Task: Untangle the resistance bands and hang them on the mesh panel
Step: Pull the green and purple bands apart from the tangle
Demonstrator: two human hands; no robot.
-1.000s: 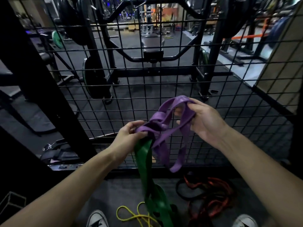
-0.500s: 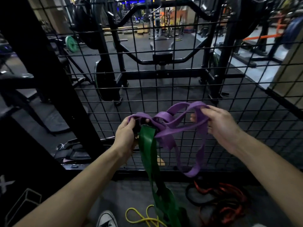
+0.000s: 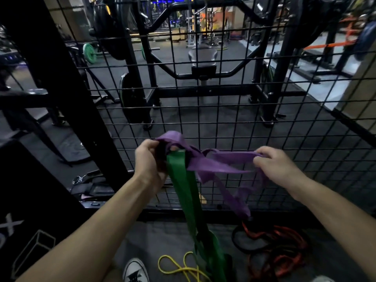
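A purple resistance band (image 3: 215, 165) is tangled with a green band (image 3: 183, 186) in front of the black mesh panel (image 3: 244, 119). My left hand (image 3: 148, 161) grips the knot where purple wraps over the top of the green band. My right hand (image 3: 274, 165) pinches a purple loop and holds it stretched out to the right. The green band hangs straight down to the floor. A slack purple loop dangles below between my hands.
On the floor by the panel's base lie a yellow band (image 3: 181, 269) and a red and black band heap (image 3: 272, 247). My shoe (image 3: 135, 270) stands near the yellow band. A thick black post (image 3: 67, 94) rises on the left. Gym racks stand behind the mesh.
My hands have drawn apart. The right hand has pulled the purple loop out to the right, so the band is stretched flatter than before. The left hand keeps hold of the knot.
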